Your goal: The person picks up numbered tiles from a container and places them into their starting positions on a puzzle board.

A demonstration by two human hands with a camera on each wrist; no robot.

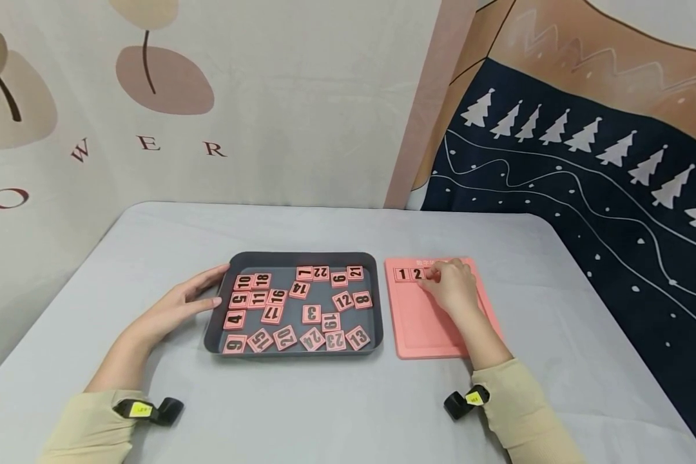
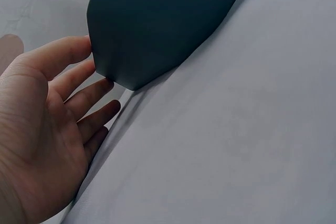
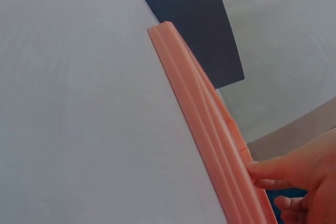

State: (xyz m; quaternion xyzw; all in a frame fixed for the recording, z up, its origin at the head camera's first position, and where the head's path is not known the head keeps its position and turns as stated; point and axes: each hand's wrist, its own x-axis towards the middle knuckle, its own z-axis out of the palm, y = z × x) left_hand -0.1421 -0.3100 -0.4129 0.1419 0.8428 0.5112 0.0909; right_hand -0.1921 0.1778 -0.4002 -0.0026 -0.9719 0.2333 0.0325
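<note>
My left hand (image 1: 180,306) touches the left side of a dark grey tray (image 1: 292,258) with fingers fairly straight and spread. In the left wrist view, its fingertips meet the end of the tray (image 2: 157,24). Several pink tiles with black numbers, such as the 3 tile (image 1: 311,314), lie scattered in the tray at various angles. To the right is a pink board (image 1: 417,328), with a 1 tile (image 1: 402,274) in its top left corner. Beside that tile, my right hand (image 1: 455,287) pinches the 2 tile (image 1: 417,274) against the board, partly covering it.
A white cloth covers the table (image 1: 301,412). Behind it hangs a pale curtain (image 1: 301,129) with printed letters, and a dark cloth (image 1: 499,187) with white trees hangs at the right. Black wrist cameras sit on both sleeves.
</note>
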